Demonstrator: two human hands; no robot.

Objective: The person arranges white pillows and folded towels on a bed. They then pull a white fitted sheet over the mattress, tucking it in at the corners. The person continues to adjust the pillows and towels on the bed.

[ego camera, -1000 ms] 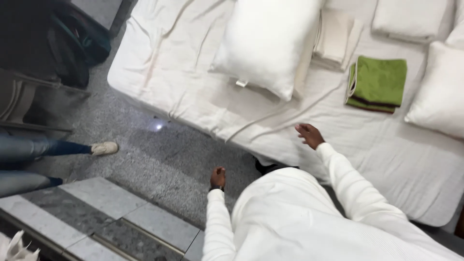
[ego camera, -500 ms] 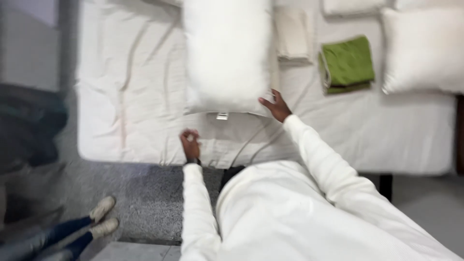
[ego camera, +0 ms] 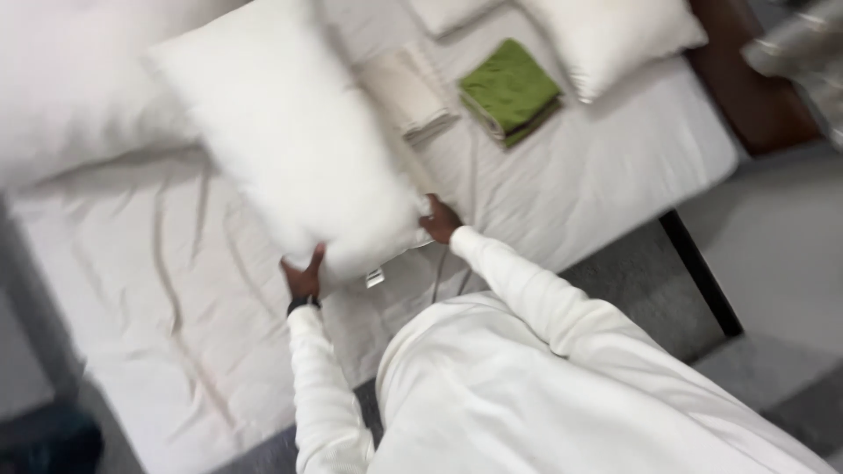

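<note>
A large white pillow (ego camera: 290,149) lies on the white bed sheet (ego camera: 158,298), its near end lifted a little. My left hand (ego camera: 304,276) grips the pillow's near left corner. My right hand (ego camera: 439,219) holds its near right corner, next to a small tag (ego camera: 375,278) hanging from the seam. Both arms are in white sleeves, and a dark band sits on my left wrist.
A folded green towel (ego camera: 509,89) and a folded white cloth (ego camera: 406,89) lie further up the bed. Another white pillow (ego camera: 610,35) rests at the top right by the dark wooden bed frame (ego camera: 746,96). Grey floor (ego camera: 773,263) lies to the right.
Both hands have moved from the sheet's edge onto the pillow's near corners and taken hold of it. The view has swung round and closer to the bed.
</note>
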